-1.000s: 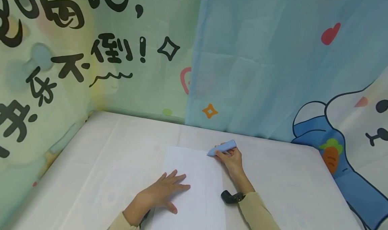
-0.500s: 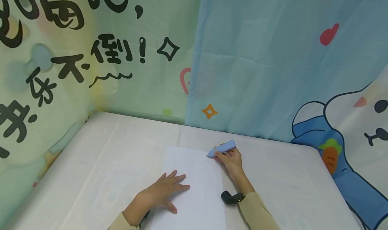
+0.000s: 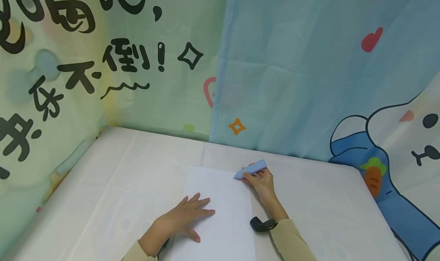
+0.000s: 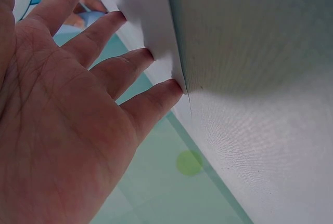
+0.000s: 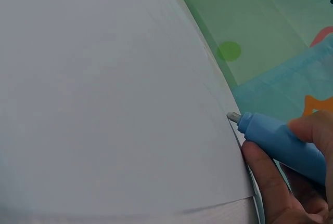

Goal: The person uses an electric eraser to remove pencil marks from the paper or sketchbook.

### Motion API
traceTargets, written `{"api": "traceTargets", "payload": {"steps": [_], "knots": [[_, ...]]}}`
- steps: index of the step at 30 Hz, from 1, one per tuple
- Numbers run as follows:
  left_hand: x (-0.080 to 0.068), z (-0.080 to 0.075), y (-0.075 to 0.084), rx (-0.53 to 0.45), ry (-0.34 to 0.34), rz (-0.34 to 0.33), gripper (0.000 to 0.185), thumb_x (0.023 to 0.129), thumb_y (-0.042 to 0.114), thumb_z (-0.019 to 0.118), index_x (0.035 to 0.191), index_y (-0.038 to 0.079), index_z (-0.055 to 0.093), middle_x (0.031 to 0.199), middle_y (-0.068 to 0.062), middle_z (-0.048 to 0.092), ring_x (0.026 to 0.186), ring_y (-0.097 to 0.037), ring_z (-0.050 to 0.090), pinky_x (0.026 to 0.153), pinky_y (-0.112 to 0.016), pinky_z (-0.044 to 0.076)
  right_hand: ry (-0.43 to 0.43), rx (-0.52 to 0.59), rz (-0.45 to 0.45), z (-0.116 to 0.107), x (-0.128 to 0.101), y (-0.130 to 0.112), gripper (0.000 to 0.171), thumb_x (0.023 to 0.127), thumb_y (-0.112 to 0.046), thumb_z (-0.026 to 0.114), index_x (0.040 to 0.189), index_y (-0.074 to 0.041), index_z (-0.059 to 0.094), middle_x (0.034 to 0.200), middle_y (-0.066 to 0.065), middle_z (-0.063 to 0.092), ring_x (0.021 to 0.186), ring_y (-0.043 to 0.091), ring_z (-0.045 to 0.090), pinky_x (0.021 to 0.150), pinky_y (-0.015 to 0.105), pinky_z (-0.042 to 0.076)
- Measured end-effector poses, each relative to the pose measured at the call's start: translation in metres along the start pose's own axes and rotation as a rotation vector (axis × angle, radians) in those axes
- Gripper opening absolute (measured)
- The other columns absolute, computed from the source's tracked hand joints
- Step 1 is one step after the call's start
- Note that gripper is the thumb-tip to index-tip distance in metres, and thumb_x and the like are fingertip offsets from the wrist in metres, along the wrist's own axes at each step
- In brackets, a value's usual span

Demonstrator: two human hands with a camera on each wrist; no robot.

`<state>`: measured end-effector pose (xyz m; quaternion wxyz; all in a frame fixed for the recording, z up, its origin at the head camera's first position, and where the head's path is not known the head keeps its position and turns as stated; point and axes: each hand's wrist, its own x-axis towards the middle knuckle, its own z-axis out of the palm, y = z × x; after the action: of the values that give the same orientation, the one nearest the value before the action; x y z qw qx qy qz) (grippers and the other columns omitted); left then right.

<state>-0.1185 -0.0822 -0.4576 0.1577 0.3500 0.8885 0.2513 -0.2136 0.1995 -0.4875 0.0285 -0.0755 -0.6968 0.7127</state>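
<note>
A white sheet of paper (image 3: 220, 211) lies flat on the white table (image 3: 120, 177). My left hand (image 3: 183, 219) rests on the sheet's left part with straight, spread fingers (image 4: 130, 63) pressing it down. My right hand (image 3: 262, 182) grips a light blue pen-shaped tool (image 3: 250, 168) at the sheet's far right corner. The right wrist view shows the blue tool (image 5: 283, 143) with its small grey tip touching the edge of the paper (image 5: 104, 94).
Cartoon-printed fabric walls stand close behind the table: a green one with black characters (image 3: 103, 62) at left, a blue one (image 3: 302, 70) at right. A black wrist strap (image 3: 262, 224) sits on my right forearm.
</note>
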Motion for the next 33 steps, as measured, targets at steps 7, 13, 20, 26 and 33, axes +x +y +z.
{"api": "traceTargets", "payload": {"steps": [7,13,20,26,33], "knots": [[0.0003,-0.0003,-0.0003,-0.002,-0.007,-0.006,0.078,0.067,0.025,0.083,0.139,0.014,0.055,0.154,-0.013,0.038,0.145,-0.040,0.023,0.114,-0.060,0.021,0.013,-0.012,0.010,0.0020,0.0004,-0.0006,0.045,0.084,0.013,0.064,0.123,0.009,0.043,0.124,0.030,0.059,0.087,0.004,0.068,0.079,0.029,0.058],[0.0001,-0.0006,0.0001,-0.004,-0.006,-0.005,0.078,0.067,0.025,0.083,0.139,0.014,0.055,0.154,-0.014,0.038,0.145,-0.040,0.023,0.114,-0.060,0.022,0.010,-0.016,0.001,0.0015,0.0002,-0.0011,0.045,0.085,0.012,0.064,0.125,0.008,0.042,0.128,0.032,0.056,0.089,0.003,0.068,0.081,0.029,0.058],[0.0000,-0.0003,-0.0006,-0.002,-0.007,-0.004,0.078,0.067,0.026,0.083,0.139,0.014,0.055,0.154,-0.013,0.038,0.145,-0.039,0.023,0.114,-0.060,0.021,0.010,0.021,-0.039,0.0010,0.0031,0.0008,0.044,0.083,0.017,0.063,0.121,0.010,0.043,0.115,0.026,0.064,0.082,0.006,0.070,0.076,0.029,0.059],[0.0003,-0.0003,-0.0012,0.007,-0.009,-0.004,0.078,0.068,0.027,0.083,0.140,0.016,0.054,0.154,-0.012,0.038,0.145,-0.039,0.023,0.114,-0.060,0.022,0.001,0.022,-0.037,0.0003,0.0057,0.0018,0.044,0.083,0.016,0.063,0.122,0.010,0.043,0.117,0.028,0.063,0.083,0.008,0.070,0.076,0.029,0.059],[0.0002,-0.0009,-0.0011,0.018,-0.016,-0.008,0.078,0.068,0.027,0.083,0.140,0.016,0.054,0.154,-0.012,0.038,0.146,-0.039,0.023,0.115,-0.060,0.022,-0.010,0.005,-0.022,0.0008,0.0055,0.0008,0.044,0.083,0.016,0.063,0.122,0.009,0.043,0.119,0.029,0.062,0.082,0.007,0.070,0.077,0.030,0.059]]}}
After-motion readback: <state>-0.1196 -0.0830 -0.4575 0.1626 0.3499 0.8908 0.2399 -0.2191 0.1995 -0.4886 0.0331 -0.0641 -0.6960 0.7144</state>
